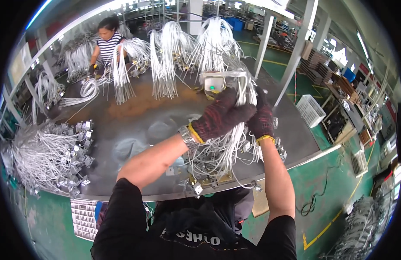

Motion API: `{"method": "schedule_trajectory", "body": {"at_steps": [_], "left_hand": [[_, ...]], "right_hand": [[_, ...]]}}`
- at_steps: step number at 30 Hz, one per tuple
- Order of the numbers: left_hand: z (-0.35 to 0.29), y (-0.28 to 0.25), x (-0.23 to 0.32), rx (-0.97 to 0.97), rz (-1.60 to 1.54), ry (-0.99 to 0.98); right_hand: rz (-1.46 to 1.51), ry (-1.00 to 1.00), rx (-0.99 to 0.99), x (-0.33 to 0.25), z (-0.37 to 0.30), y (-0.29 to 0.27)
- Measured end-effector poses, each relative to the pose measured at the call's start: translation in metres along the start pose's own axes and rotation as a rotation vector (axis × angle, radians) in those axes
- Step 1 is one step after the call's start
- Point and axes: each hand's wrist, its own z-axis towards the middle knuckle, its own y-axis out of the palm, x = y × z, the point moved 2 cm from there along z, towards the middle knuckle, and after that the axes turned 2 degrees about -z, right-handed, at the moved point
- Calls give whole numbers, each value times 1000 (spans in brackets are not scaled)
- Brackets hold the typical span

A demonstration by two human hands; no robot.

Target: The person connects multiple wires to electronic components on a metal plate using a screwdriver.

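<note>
A thick bundle of white cables (238,141) rises from the metal table in front of me, its lower end fanning out into several small silver metal fittings (195,189). Both my hands wear dark red and black knitted gloves with yellow cuffs. My left hand (222,116) closes round the bundle from the left. On its other side, my right hand (262,118) grips the same cables, fingers pointing up. Just beyond my hands stands a small white device (214,84) with a green light. The cables' upper part bends over near its arm, partly hidden by my gloves.
A large heap of white cables with metal ends (46,158) covers the table's left side. More cable bundles (165,60) hang along the far edge, where a person (108,45) in a striped top works. A white plastic crate (310,111) stands on the floor at right, past a metal post (295,52).
</note>
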Motion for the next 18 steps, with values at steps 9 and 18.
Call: {"method": "schedule_trajectory", "body": {"at_steps": [9,18], "left_hand": [[-113,-166,-11,254,-429,84],[-87,-159,3,629,132,41]], "right_hand": [[-490,9,262,117,63,-87],[-595,156,105,103,65,-57]]}}
